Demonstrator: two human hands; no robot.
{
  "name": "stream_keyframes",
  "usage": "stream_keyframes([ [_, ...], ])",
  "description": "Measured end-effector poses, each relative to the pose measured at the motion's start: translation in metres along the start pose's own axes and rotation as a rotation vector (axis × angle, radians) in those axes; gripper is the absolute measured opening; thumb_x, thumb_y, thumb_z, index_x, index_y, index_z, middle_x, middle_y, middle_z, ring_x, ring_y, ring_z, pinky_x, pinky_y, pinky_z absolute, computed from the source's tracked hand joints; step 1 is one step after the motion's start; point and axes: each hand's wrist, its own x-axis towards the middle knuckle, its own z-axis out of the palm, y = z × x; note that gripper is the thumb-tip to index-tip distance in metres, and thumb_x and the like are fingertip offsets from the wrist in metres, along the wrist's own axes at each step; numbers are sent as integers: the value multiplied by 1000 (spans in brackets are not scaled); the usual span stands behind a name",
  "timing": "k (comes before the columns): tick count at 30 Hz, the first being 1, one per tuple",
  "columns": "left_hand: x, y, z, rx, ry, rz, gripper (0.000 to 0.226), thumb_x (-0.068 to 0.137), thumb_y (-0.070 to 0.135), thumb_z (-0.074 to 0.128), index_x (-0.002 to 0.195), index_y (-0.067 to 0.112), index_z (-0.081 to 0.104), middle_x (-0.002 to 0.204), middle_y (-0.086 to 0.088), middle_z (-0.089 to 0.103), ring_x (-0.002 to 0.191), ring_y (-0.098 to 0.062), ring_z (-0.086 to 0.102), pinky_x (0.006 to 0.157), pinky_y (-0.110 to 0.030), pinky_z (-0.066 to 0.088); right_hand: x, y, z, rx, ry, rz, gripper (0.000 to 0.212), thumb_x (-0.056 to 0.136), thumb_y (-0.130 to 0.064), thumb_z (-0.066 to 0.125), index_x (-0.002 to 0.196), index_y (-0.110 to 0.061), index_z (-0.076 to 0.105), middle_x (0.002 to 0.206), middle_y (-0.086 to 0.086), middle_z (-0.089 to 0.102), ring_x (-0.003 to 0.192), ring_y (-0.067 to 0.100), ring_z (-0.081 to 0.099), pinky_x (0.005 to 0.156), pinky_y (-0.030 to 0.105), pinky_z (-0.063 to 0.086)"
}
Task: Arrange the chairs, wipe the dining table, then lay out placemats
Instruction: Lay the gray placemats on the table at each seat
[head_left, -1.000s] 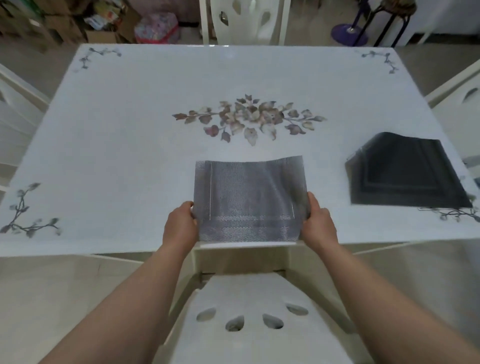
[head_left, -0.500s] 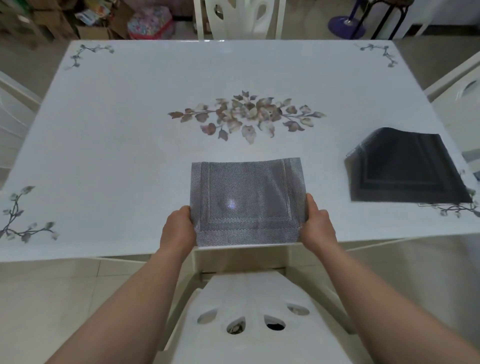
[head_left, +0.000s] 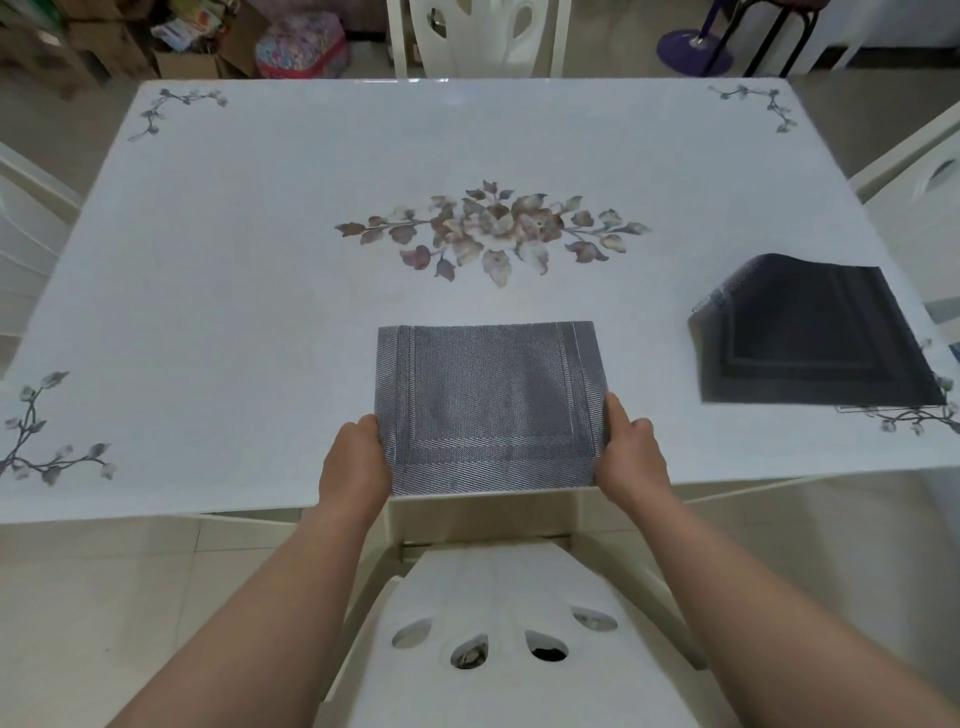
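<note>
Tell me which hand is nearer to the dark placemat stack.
Right. The right hand grips the grey placemat at its right edge, toward the dark placemat stack; the left hand grips its left edge, farther off.

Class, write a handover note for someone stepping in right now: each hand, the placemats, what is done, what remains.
Left hand holds the grey placemat by its left edge. Right hand holds its right edge.
The placemat lies at the table's near edge, in front of the near chair. Dark placemats are stacked near the right corner.
Done: chairs look tucked in.
Left: release this mat, lay out the rest.
</note>
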Motion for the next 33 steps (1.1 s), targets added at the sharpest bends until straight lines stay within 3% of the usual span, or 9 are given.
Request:
stream_keyframes([
  [9,-5,6,-1,70,4,9,14,84,-1,44,94,6,50,91,-10,49,79,-28,52,65,-38,47,-6,-3,1,-122,43,-30,54,89,-9,41,139,-27,34,112,11,40,97,30,44,84,40,47],
  [12,-9,10,-6,208,-2,25,17,85,0,49,100,7,49,99,-10,48,89,-27,49,69,-34,43,-10,-3,-4,-148,32,-44,55,84,-5,44,135,-25,37,111,11,40,97,30,44,84,41,48],
  [16,-7,23,-13,314,42,95,17,87,7,51,104,10,53,101,-10,54,88,-27,51,66,-31,39,-17,1,-15,-85,46,-69,49,85,-7,43,130,-26,40,116,10,41,98,29,44,85,41,47],
  [23,-13,99,-18,-73,-20,175,37,93,23,52,128,11,55,126,-10,57,114,-28,54,93,-38,44,-28,19,-54,66,123,-55,54,96,-12,43,147,-25,30,144,10,32,123,26,42,97,36,39],
  [27,-29,156,-15,-233,-76,248,37,94,25,54,127,10,56,125,-7,61,112,-23,57,96,-34,44,-36,37,-82,129,182,-45,54,96,-13,44,147,-24,31,148,9,32,128,25,40,97,34,38],
  [33,-61,249,2,-475,-130,249,33,92,19,56,123,7,60,120,-7,64,105,-19,60,90,-26,43,-29,100,-137,184,262,0,53,96,-17,47,147,-22,32,149,8,32,133,22,36,103,32,33],
])
